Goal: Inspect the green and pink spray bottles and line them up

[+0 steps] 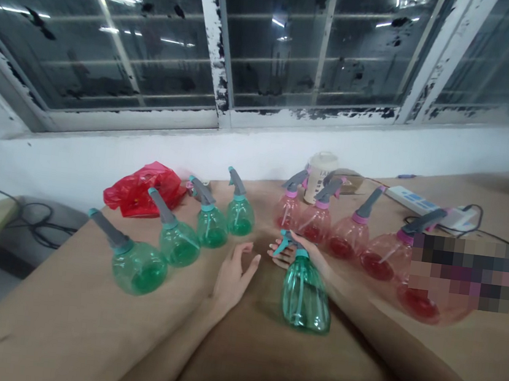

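My right hand (315,257) is closed round the grey and teal sprayer head of a ribbed green spray bottle (306,299). The bottle tilts a little; I cannot tell whether its base touches the table. To the left of it my left hand (232,277) holds nothing, its fingers slightly bent and thumb apart. Several smooth green spray bottles stand in a slanting row on the left, the nearest one (139,270) at the row's front end. On the right is a row of pink spray bottles (346,237) with grey heads and a little red liquid inside.
Behind the green row lies a red plastic bag (147,190). A paper cup (321,174) stands by the wall, and a white power strip (423,208) with cables lies at back right. The wooden table (57,321) meets the wall under a barred window.
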